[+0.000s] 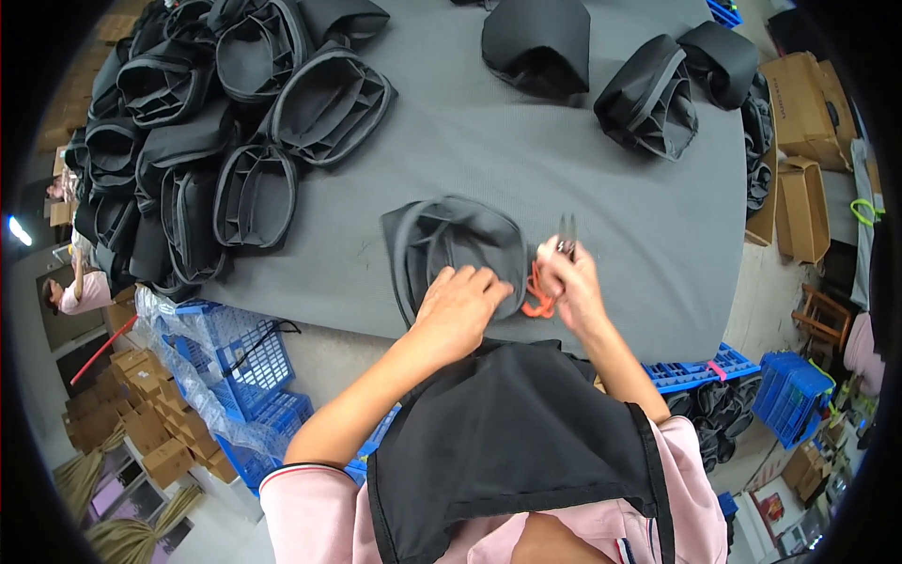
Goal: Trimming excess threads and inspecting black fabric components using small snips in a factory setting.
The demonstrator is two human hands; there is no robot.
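In front of me on the grey table lies a black zip-edged pouch (460,230), its mouth turned up and its inner dividers partly showing. My left hand (456,305) grips the pouch's near rim, fingers bent over the edge. Just right of the pouch, my right hand (571,282) is closed around small metal snips (567,230), whose blades point away from me. Some orange cord-like loops (537,293) hang beside that hand; whether they are tied to the snips cannot be made out. The right hand and blades are slightly blurred.
Many similar black pouches (254,193) are piled at the table's left. Several more, including one pouch (648,99), lie at the far side. Blue crates (244,357) stand below the left edge, another blue crate (791,399) at right. Cardboard boxes (803,113) stand beyond the right edge.
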